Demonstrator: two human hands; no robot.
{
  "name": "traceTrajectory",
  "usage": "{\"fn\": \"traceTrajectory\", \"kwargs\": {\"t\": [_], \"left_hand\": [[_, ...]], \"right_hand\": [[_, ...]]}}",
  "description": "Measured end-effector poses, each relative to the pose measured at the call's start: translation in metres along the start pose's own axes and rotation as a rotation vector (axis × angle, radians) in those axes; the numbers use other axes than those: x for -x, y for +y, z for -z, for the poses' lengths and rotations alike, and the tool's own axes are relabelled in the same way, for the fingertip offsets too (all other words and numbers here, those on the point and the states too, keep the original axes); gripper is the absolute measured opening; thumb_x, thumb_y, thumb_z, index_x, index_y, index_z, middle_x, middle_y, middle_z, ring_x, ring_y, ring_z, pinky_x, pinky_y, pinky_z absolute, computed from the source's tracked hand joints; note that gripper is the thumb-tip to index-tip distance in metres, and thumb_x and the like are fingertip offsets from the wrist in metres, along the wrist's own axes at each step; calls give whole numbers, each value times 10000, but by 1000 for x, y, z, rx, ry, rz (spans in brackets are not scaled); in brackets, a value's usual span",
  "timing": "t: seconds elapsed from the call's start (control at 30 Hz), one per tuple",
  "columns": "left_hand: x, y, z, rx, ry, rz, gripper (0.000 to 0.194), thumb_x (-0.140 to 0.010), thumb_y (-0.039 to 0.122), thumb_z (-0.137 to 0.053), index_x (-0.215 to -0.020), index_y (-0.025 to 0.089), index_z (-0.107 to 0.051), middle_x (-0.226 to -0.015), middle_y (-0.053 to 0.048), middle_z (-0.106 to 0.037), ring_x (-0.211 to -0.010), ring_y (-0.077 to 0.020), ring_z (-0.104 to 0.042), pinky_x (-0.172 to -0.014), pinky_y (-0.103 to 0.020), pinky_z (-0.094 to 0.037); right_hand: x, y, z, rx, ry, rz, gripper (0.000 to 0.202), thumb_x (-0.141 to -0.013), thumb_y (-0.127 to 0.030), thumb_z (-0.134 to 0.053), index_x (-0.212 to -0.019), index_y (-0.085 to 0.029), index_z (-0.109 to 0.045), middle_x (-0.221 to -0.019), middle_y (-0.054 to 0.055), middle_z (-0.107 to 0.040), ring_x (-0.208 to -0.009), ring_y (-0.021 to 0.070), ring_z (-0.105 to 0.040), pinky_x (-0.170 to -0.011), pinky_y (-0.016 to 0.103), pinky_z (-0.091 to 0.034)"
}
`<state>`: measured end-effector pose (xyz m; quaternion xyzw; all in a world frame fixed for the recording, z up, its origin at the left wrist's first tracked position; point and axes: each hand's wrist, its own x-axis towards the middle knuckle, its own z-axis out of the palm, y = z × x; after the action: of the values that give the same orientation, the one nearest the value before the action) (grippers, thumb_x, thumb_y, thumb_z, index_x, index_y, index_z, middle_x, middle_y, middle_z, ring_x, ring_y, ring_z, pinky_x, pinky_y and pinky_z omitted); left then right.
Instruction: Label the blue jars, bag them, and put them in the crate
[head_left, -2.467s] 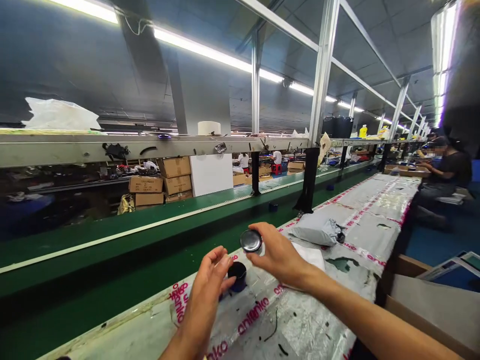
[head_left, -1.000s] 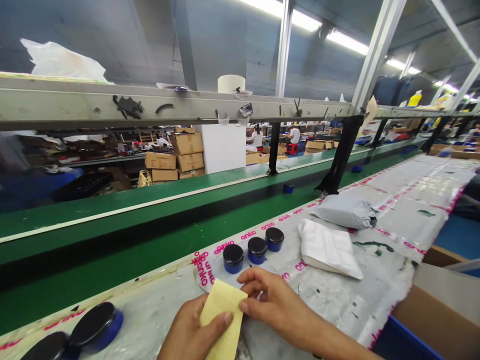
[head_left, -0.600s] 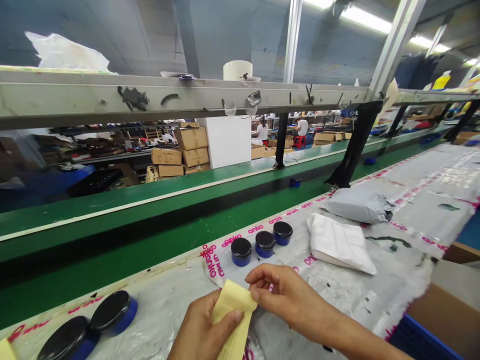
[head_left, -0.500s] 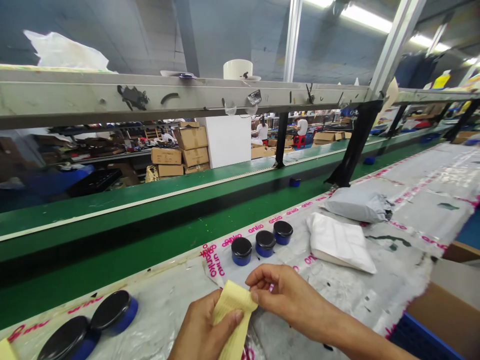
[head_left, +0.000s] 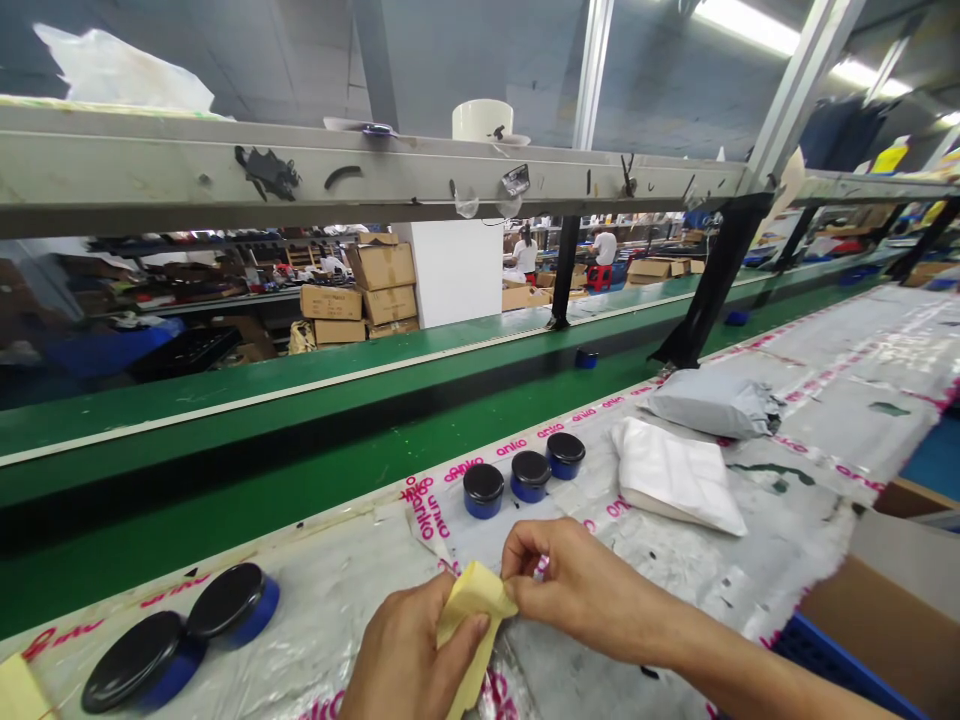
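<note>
My left hand (head_left: pixel 412 640) is closed around a folded strip of yellow paper (head_left: pixel 474 598), thumb across its front. At the strip's upper right edge, the thumb and fingertips of my right hand (head_left: pixel 574 590) pinch the paper. Whether anything smaller sits between those fingertips is too fine to see. Just beyond my hands stand three round blue containers with black lids (head_left: pixel 483 490) in a slanting row. Two more of these containers (head_left: pixel 234 605) rest side by side at the lower left. Part of another yellow paper piece (head_left: pixel 22 690) shows in the bottom left corner.
Plastic sheeting with pink print (head_left: pixel 345 590) covers the bench. Folded white cloth or tissue (head_left: pixel 675 475) and a grey plastic bag (head_left: pixel 712 402) lie at right. Behind runs a green conveyor (head_left: pixel 337 450) beneath a metal shelf (head_left: pixel 375 180). A blue crate (head_left: pixel 840 670) sits lower right.
My right hand still pinches the paper's edge, and the strip's upper part has bent and turned slightly in my left hand. The view has shifted a little; the containers stay put.
</note>
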<state>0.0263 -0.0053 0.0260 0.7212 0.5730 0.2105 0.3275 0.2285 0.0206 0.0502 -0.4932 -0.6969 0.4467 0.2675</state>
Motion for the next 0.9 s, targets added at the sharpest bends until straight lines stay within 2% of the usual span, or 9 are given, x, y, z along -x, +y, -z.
{"fn": "traceTrajectory", "kwargs": {"t": [0.17,0.33,0.47,0.63,0.77,0.9], "left_hand": [[0,0,0,-5,-46,55,283,-881,423,-519,-791,183,-638,-756,-39,-686,-714,-208,-606,-601,-257,-378],[0,-5,-1,-61,-60,53,291,-884,422,-509,-787,185,-648,-733,-29,-685,-692,-206,-611,-597,-263,-365],[0,-10,-3,-53,-84,109,219,-841,358,-538,-803,189,-673,-762,-18,-706,-718,-212,-631,-603,-262,-365],[-4,-2,-1,7,-92,152,197,-793,314,-546,-799,174,-685,-771,-21,-711,-739,-216,-634,-606,-257,-376],[-6,2,0,52,-86,156,215,-775,319,-554,-828,167,-697,-789,-25,-719,-752,-222,-635,-625,-257,-395],[-7,1,0,205,-86,146,271,-788,376,-557,-879,163,-699,-794,-14,-709,-726,-208,-611,-637,-260,-418]], "right_hand": [[1,-1,-1,57,11,-2,188,-682,-86,-557,-742,-174,-713,-724,-21,-710,-649,111,-574,-556,189,-397],[1,3,-3,54,48,0,166,-684,-106,-568,-723,-178,-712,-702,-16,-694,-626,110,-552,-542,195,-382],[-3,9,4,-160,107,-32,88,-701,-165,-596,-710,-165,-684,-680,-6,-650,-628,115,-532,-556,208,-417],[-7,16,13,-475,-4,-139,92,-689,-242,-638,-710,-161,-676,-742,29,-659,-687,149,-574,-527,218,-474],[-6,17,15,-539,-8,-165,96,-672,-251,-647,-697,-160,-665,-742,36,-652,-720,164,-596,-508,210,-472],[-2,16,14,-451,1,-148,101,-719,-258,-648,-752,-163,-661,-767,17,-631,-694,137,-550,-540,212,-456]]}}
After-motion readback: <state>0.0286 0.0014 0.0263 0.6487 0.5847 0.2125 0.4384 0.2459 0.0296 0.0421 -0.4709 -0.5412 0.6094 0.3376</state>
